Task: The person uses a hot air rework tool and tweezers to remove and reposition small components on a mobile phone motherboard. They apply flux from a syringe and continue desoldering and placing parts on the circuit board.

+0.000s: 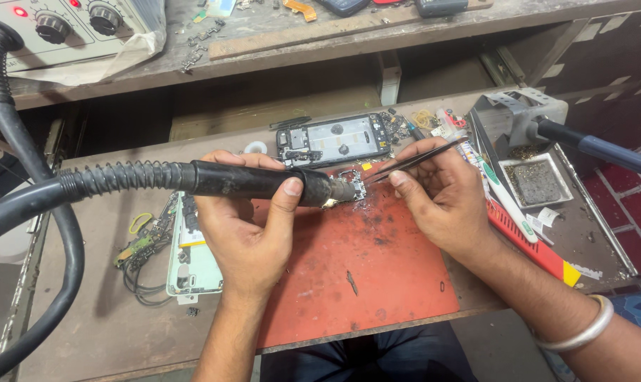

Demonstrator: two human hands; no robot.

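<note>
On the red mat (363,276) at the worktop's front edge, the left hand (246,226) grips a black hot-air wand (257,180), nozzle touching a small circuit board (350,189). The right hand (437,191) pinches tweezers (412,161) onto that board. An opened phone frame (334,138) lies just behind, toward the back edge.

Soft, even daylight fills the scene, bright enough to show small detail across the workbench (87,311). Shadows are faint and short: a pale one lies under the left hand (246,226) on the red mat (363,276), another under the right hand (437,194). The recess below the upper shelf (320,42) is dim. A red indicator lamp (20,11) glows at the top left corner. Focus is sharp at the centre; straight edges bow slightly toward the frame's borders.
</note>
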